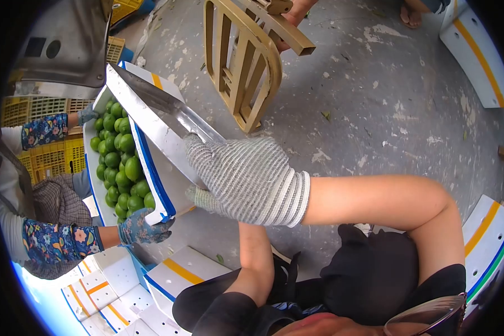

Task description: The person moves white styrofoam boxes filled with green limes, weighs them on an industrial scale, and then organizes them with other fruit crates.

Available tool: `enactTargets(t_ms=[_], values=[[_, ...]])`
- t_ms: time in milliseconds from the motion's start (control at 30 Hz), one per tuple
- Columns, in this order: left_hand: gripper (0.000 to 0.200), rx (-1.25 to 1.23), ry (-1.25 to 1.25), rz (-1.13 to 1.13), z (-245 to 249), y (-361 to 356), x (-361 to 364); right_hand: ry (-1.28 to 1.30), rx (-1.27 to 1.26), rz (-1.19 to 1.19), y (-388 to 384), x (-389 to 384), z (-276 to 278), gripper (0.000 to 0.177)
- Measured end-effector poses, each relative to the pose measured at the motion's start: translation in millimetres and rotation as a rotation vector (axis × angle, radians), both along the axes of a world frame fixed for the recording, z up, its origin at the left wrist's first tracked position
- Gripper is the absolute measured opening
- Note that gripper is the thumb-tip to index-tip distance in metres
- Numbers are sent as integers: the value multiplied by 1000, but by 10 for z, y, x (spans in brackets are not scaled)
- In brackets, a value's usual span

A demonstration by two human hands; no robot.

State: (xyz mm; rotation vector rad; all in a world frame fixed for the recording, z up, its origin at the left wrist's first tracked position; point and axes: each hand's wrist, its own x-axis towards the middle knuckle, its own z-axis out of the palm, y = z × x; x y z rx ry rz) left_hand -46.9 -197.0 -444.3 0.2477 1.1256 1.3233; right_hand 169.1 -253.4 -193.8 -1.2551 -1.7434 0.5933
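My right hand point(246, 179), in a grey-and-white striped knit glove, is closed over the near end of a long metal trough point(173, 112) with a white side. My left forearm point(255, 246) rises from below and passes behind the right glove, so my left hand is hidden. Beyond the trough, a white foam box point(158, 185) with blue edging tilts, full of green limes point(117, 157). Another person's gloved hands point(145, 225) hold it at both ends.
A tan metal chair point(243, 61) stands ahead, a person's hand beside it. White foam boxes with orange stripes point(479, 61) point(487, 241) are on the right, more point(179, 271) at lower left. Yellow crates point(50, 159) are behind the co-worker. A metal panel point(64, 42) is at upper left.
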Motion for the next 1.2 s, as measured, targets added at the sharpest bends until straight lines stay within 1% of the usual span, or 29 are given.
enactTargets(t_ms=[133, 233, 333, 367, 467, 667, 800, 933, 1133, 1200], values=[[34, 3, -9, -1, -15, -7, 12, 9, 5, -16, -11, 38, -5, 54], [34, 7, -19, 2, -24, -19, 14, 44, 60, -52, -25, 69, -57, 32], [34, 12, -27, 4, -38, -25, 12, -9, -67, -3, -23, 115, -33, 58], [34, 10, -28, 7, -48, -34, 14, -22, -58, -28, -38, 118, -23, 61], [34, 12, -32, 9, -63, -54, 25, -39, -36, -41, -65, 111, -38, 61], [33, 21, -60, 26, -85, -59, 49, -38, -63, 36, -42, 148, -30, 61], [33, 13, -82, 36, -101, -75, 46, -56, -42, -28, -60, 139, 2, 62], [33, 13, -88, 41, -114, -90, 41, -28, -4, -43, -40, 124, -21, 64], [32, 13, -105, 43, -156, -78, 38, -35, -62, -43, -22, 121, 33, 64], [32, 19, -112, 45, -171, -64, 34, -28, -21, -64, -2, 94, -4, 64]])
